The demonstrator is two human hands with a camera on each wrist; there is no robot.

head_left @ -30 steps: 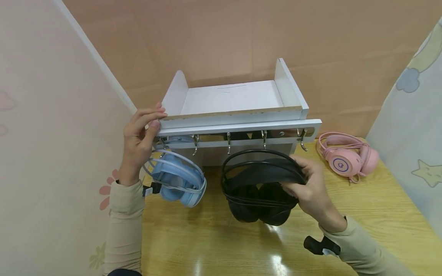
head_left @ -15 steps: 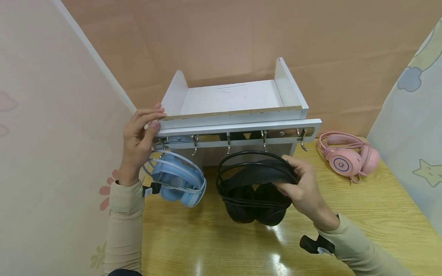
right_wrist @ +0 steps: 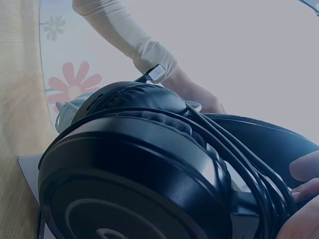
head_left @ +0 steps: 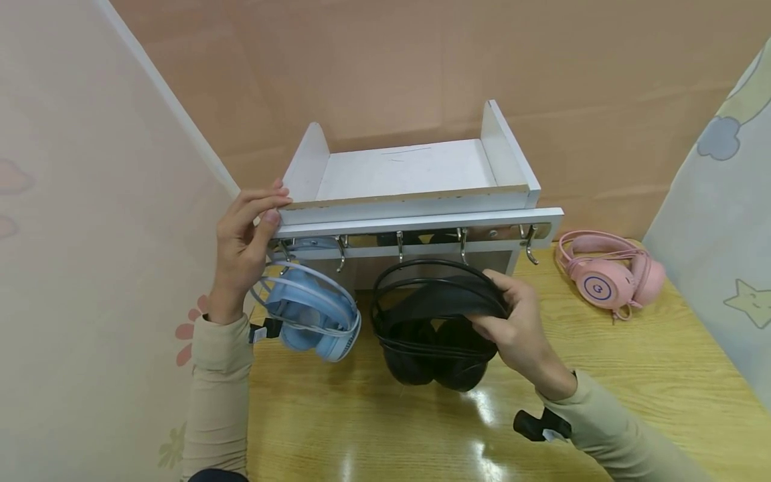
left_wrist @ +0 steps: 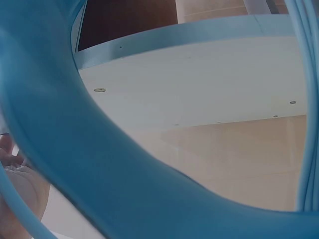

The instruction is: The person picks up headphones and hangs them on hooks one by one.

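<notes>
In the head view my right hand point(head_left: 523, 328) pinches the padded headband of black headphones point(head_left: 415, 365), thumb below and fingers behind it. They hang in front of the hooks, earcups down, their thin outer bows just under the hook tips. The right wrist view shows a black earcup point(right_wrist: 129, 174) up close with cable strands. My left hand point(head_left: 241, 244) grips the left front corner of a white shelf point(head_left: 409, 167), fingers over the top and thumb on the front rail. Light blue headphones point(head_left: 313, 301) hang from the leftmost hook, beside my left wrist; their band fills much of the left wrist view.
Several metal hooks point(head_left: 400, 248) line the shelf's front rail point(head_left: 361, 226). Pink headphones point(head_left: 608, 274) lie on the wooden table point(head_left: 662, 381) to the right. A brown backing wall point(head_left: 391, 67) stands behind, with pale patterned panels point(head_left: 108, 201) on both sides.
My right hand has moved left with the black headphones, and their bows sit slightly higher. My left hand, the shelf and the blue headphones have stayed in place.
</notes>
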